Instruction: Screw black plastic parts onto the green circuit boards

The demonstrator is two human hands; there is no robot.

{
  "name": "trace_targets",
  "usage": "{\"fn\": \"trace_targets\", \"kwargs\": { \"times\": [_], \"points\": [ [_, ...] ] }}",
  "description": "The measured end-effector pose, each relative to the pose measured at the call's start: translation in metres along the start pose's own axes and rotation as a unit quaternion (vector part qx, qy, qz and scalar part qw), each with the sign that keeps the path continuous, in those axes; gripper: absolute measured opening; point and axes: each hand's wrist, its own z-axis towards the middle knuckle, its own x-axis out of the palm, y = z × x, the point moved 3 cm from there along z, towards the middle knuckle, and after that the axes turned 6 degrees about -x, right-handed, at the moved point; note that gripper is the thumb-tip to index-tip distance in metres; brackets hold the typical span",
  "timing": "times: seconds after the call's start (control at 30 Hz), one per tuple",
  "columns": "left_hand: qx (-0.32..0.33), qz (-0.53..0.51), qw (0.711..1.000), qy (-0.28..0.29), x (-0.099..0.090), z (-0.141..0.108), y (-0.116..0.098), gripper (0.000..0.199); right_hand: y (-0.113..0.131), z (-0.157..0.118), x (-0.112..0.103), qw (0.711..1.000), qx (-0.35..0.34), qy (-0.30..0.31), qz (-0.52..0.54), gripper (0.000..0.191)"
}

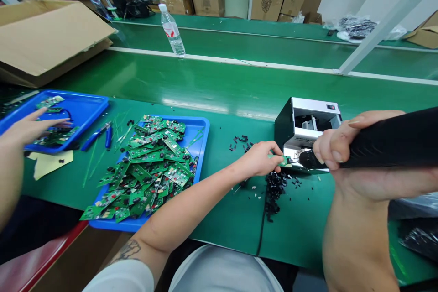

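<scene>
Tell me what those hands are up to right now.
Left hand: holding small green circuit board. Right hand: gripping black electric screwdriver, tip at the board. Nothing in the way.

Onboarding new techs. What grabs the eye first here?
A heap of green circuit boards in a blue plastic tray fills centre-left of the glossy green bench. At right, the right hand grips a thick black cylindrical power tool, its tip at a small green board pinched by the left hand. Below them lies a pile of small black plastic parts.
</scene>
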Motion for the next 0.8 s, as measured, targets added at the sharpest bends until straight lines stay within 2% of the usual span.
{"fn": "trace_targets", "kwargs": {
  "times": [0.07,0.13,0.53,0.67,0.8],
  "points": [
    [0.003,0.0,1.0,0.0,0.0,0.0,0.0,0.022,-0.002,-0.001,0.002,0.997,-0.056,0.01,0.056,0.078],
    [0.003,0.001,1.0,0.0,0.0,0.0,0.0,0.023,-0.006,-0.001,0.002,0.993,-0.071,0.026,0.09,0.081],
    [0.015,0.002,1.0,-0.008,0.0,-0.001,0.0,0.022,0.0,-0.004,0.016,0.99,-0.018,0.024,0.138,0.072],
    [0.014,-0.001,1.0,-0.005,-0.001,-0.001,0.0,0.022,0.0,-0.004,0.014,0.991,-0.017,0.015,0.13,0.071],
    [0.009,-0.006,1.0,-0.004,0.0,0.0,0.0,0.022,-0.002,-0.004,0.013,0.994,-0.01,0.037,0.105,0.074]
  ]
}}
